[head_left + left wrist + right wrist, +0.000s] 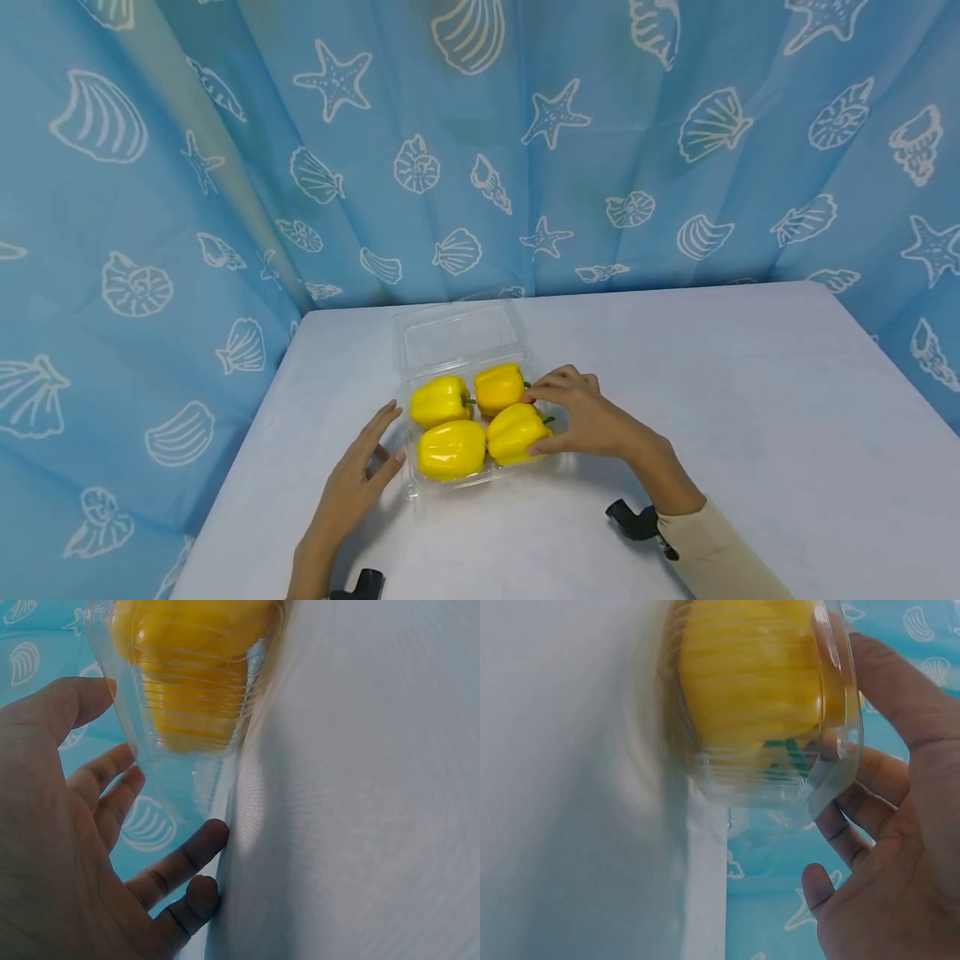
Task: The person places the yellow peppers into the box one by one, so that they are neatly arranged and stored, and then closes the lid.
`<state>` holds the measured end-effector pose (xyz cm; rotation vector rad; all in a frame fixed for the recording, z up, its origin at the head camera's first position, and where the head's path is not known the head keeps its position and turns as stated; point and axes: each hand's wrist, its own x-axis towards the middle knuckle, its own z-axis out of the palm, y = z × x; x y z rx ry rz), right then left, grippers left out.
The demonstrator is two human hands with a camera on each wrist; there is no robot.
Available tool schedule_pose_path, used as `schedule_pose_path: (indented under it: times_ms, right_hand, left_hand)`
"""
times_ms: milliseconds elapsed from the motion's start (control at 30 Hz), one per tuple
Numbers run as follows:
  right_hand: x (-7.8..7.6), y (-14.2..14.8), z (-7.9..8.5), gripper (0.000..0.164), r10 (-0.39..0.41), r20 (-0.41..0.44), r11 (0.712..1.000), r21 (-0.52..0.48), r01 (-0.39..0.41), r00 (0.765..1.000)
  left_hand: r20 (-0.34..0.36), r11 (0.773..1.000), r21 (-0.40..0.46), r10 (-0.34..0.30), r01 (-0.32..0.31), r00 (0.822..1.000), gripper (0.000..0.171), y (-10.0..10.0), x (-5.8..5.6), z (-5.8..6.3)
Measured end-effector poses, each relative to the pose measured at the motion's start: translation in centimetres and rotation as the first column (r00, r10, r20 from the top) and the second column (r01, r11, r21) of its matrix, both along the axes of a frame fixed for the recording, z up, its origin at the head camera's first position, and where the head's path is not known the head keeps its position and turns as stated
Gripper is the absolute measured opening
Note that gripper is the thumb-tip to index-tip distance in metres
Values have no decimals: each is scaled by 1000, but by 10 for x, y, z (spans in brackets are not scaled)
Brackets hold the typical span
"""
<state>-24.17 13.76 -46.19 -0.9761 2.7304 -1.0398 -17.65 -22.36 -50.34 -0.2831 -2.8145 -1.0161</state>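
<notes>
Several glossy yellow bell peppers sit in a clear plastic clamshell box (455, 483), its lid (461, 337) folded back behind. My right hand (585, 417) reaches over the box's right side. Its thumb and fingers straddle the stem end of the front right pepper (513, 435), the index fingertip beside the back right pepper (498, 387). In the right wrist view, some fingers show through the clear wall. My left hand (356, 475) is spread beside the left wall, near the front left pepper (452, 451); in the left wrist view its thumb (94, 701) is right at the rim.
A white cloth covers the table (712, 375) under the box. Behind it and to the left hangs a blue curtain (465, 125) with white shells and starfish. Black wrist mounts (633, 521) are on both forearms.
</notes>
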Motion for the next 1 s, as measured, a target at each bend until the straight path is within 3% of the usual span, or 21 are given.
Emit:
schedule_pose_path:
  times_ms: [233,367,500,633,767,933,1000]
  right_hand:
    - [-3,7,0,59,18,30,999,-33,-17,999]
    - [-7,11,-2,50,-37,58,986,-162,46,998]
    - [-15,12,-12,37,-106,82,944,-304,127,991]
    - [-23,12,-20,32,-207,130,870,-429,244,970]
    - [-31,9,-31,35,-279,276,757,-526,388,920]
    - [-41,0,-48,48,-215,517,642,-564,519,829]
    - [-44,0,-52,49,-168,570,597,-590,543,804]
  left_hand:
    - [-9,1000,15,-3,4,1000,61,-1,1,-1]
    - [-7,1000,2,-3,3,1000,61,0,0,0]
    - [3,1000,-12,5,-5,1000,61,0,0,0]
    - [-9,1000,-6,0,0,1000,61,0,-2,1]
    - [-9,1000,-7,0,0,1000,61,0,-4,1]
    - [21,999,-17,29,-28,999,62,-1,-4,-1]
    - [29,999,-19,28,-27,999,62,-1,-5,-2]
